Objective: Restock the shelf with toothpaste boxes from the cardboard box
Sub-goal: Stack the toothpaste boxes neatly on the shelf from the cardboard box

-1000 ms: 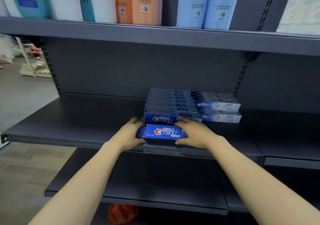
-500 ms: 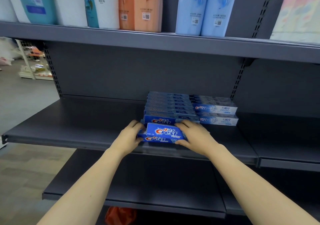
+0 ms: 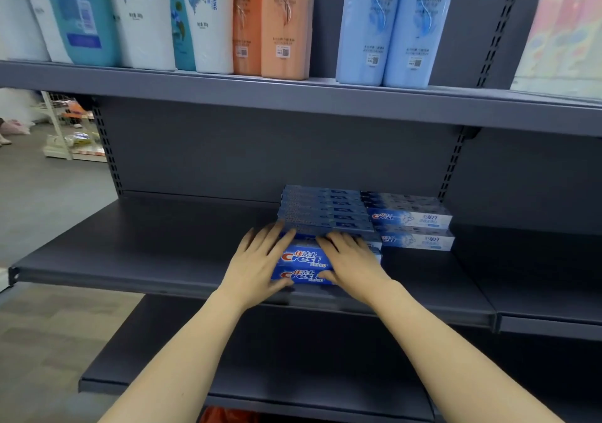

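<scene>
Two blue Crest toothpaste boxes lie stacked at the front of the dark grey middle shelf: the top box rests on the lower box. My left hand lies with straight fingers over the left end of the pair, its thumb at the lower box's front. My right hand rests flat on the right part of the top box. Behind them stands a stack of blue toothpaste boxes. The cardboard box is out of view.
Two pale blue-white Crest boxes are stacked to the right of the blue stack. The upper shelf carries several bottles and refill packs. Below is another shelf, with something orange under it. Floor and a rack lie at the left.
The box I held at its ends a second ago now lies on the lower box. My fingers have straightened and both hands have slid forward over the pair, towards the stack.
</scene>
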